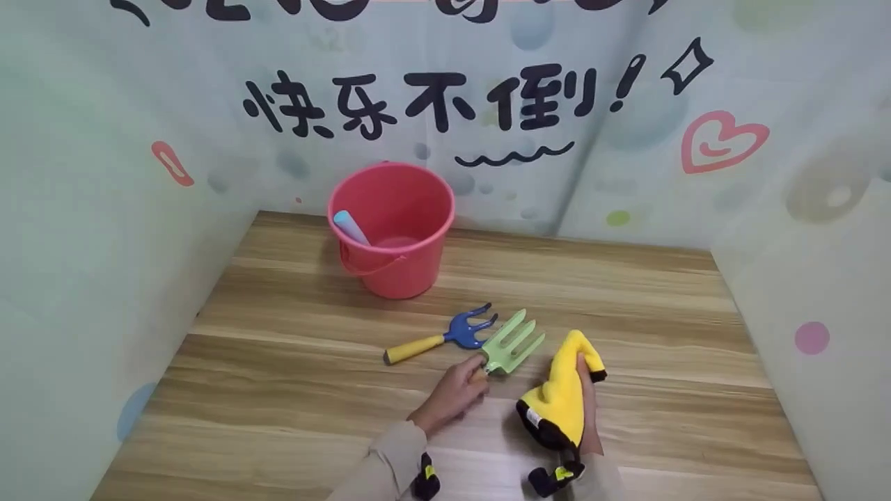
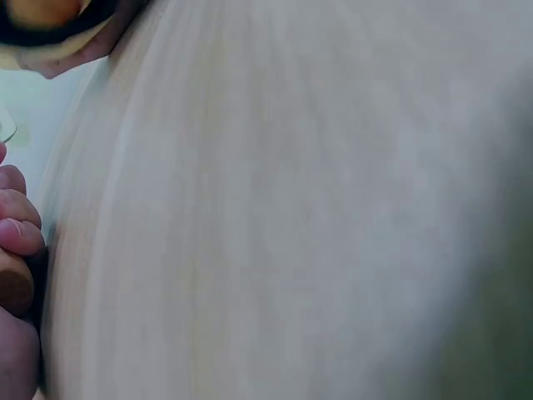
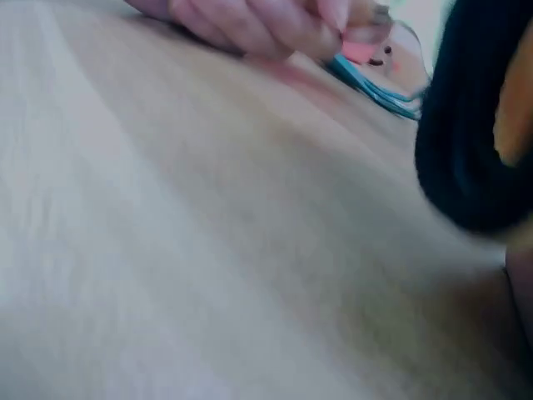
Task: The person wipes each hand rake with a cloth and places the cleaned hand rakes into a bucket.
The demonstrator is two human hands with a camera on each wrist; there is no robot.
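In the head view my left hand [image 1: 452,393] grips the handle of a light-green garden hand fork [image 1: 509,344], its tines pointing away to the upper right. The wooden handle end [image 2: 14,285] pokes out of the curled fingers in the left wrist view. My right hand [image 1: 589,410] holds a soft yellow cloth piece [image 1: 565,390] with a black rim, a white label and a bent-over, black-edged tip; its kind is unclear. Part of that hand is hidden behind the cloth. The black rim [image 3: 454,158] curves close to the camera in the right wrist view.
A blue hand cultivator [image 1: 463,330] with a yellow handle lies just left of the fork. Behind it stands a red bucket [image 1: 407,271] with a pale-blue, tube-like thing [image 1: 350,227] inside. Printed cloth walls [image 1: 487,195] enclose the wooden table [image 1: 278,390] at the back and sides.
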